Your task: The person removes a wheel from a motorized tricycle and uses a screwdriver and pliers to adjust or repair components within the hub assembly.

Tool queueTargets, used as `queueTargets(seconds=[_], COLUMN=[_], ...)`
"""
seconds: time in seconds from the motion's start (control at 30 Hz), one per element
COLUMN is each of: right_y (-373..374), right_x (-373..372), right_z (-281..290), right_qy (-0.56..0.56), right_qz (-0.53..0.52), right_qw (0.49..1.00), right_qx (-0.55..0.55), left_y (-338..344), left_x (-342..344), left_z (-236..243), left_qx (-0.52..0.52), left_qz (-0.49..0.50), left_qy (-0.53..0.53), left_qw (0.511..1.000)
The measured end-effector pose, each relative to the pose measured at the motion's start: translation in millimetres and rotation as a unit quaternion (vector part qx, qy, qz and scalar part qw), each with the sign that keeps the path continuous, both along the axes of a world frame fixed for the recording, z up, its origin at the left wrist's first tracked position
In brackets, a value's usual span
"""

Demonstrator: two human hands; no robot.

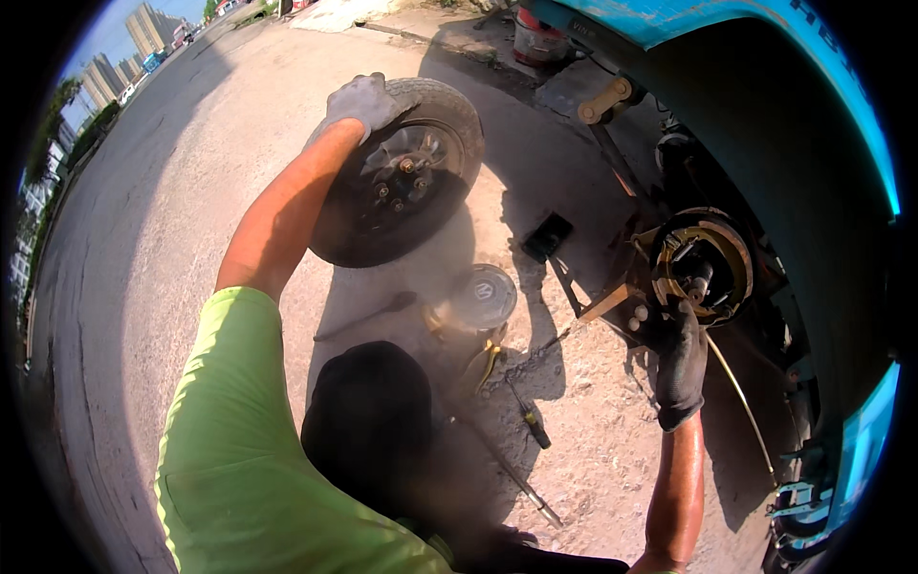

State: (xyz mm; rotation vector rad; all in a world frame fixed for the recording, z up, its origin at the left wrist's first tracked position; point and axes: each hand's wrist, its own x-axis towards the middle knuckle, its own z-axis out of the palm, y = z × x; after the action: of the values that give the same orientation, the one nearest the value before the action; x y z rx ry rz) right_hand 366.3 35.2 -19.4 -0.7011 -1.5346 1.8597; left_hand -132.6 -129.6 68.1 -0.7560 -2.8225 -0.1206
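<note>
The right hand (681, 368), dark-gloved, is at the lower edge of the brake assembly (703, 268), just ahead — whether its fingers pinch anything cannot be told. Farther off, well to the left, the pale-gloved left hand (363, 102) grips a tilted wheel (405, 182) by its upper edge.

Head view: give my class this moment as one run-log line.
left hand: holding wheel at top; right hand: at brake assembly; nearby: screwdriver

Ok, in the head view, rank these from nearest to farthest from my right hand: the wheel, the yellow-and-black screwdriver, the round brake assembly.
1. Brake assembly: just ahead of your right hand.
2. Screwdriver: lying to that hand's left.
3. Wheel: farther left and ahead, with your left hand on it.
</note>
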Motion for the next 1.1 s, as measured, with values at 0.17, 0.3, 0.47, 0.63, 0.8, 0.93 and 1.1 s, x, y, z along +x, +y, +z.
queueTargets(seconds=[0.17,0.3,0.47,0.63,0.8,0.93,1.1], right_y=[-1,-2,2,2,1,-2,-2], right_x=[2,2,1,3,3,1,-4], right_z=[-7,-5,-2,-4,3,3,4], right_qy=[-0.065,-0.058,-0.075,-0.109,-0.128,-0.098,-0.092], right_qz=[-0.021,-0.015,0.001,-0.019,-0.026,-0.018,-0.004], right_qw=[0.996,0.997,0.995,0.987,0.987,0.993,0.994], right_qx=[0.053,0.041,0.062,0.116,0.089,0.067,0.063], left_y=[-9,-11,-21,-54,-76,-117,-184], left_x=[-18,-23,-44,-73,-52,-84,-99], left_z=[-15,-17,-3,-10,-4,-26,-54], left_qx=[0.011,0.015,-0.023,0.07,0.056,0.152,0.381], left_qz=[-0.008,-0.003,-0.09,-0.183,-0.185,-0.077,-0.013], left_qy=[0.015,0.02,-0.096,-0.192,-0.175,-0.289,-0.503], left_qw=[1.0,1.0,0.991,0.962,0.965,0.942,0.776])
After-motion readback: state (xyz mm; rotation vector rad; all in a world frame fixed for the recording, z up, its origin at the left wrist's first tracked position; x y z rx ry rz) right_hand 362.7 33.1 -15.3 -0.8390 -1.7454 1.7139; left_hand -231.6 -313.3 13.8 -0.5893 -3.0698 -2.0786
